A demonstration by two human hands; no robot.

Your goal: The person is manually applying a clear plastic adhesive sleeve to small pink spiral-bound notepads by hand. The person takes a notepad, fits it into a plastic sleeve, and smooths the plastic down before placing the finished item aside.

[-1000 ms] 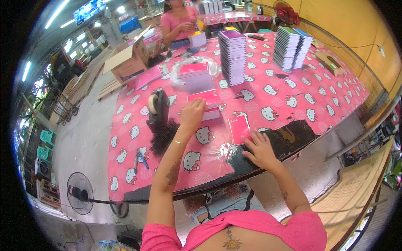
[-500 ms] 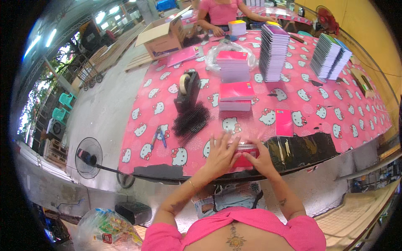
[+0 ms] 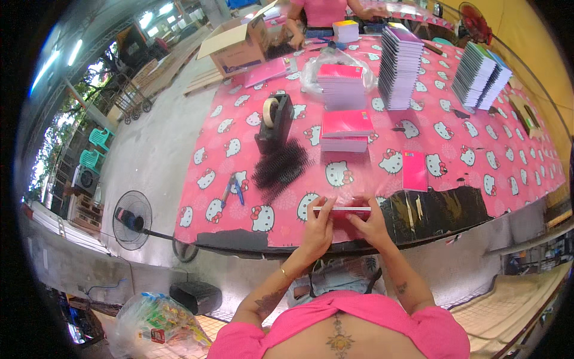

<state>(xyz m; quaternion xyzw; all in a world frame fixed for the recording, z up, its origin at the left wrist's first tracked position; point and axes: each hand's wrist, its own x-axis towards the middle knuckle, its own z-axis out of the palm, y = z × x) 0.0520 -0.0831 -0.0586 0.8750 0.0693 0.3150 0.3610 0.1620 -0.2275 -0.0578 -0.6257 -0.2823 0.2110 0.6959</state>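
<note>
At the table's near edge, I hold a thin notebook between both hands. It is tipped up, so mostly its narrow white edge shows, with pinkish red below. My left hand grips its left end, and my right hand has the right end between thumb and fingers. Just beyond lies a short stack of pink notebooks, its top one slightly askew. A single pink notebook lies flat to the right of my right hand. Left of the stack sits a heap of black spiral binding coils.
Around the pink patterned table are a tape dispenser, blue-handled pliers, a tall notebook stack, more notebooks and a cardboard box. Across it, a person in pink works. A fan stands left.
The notebook has been tipped from lying nearly flat to standing edge-on. My left hand has moved from spread across it to gripping its left end. The view has shifted slightly.
</note>
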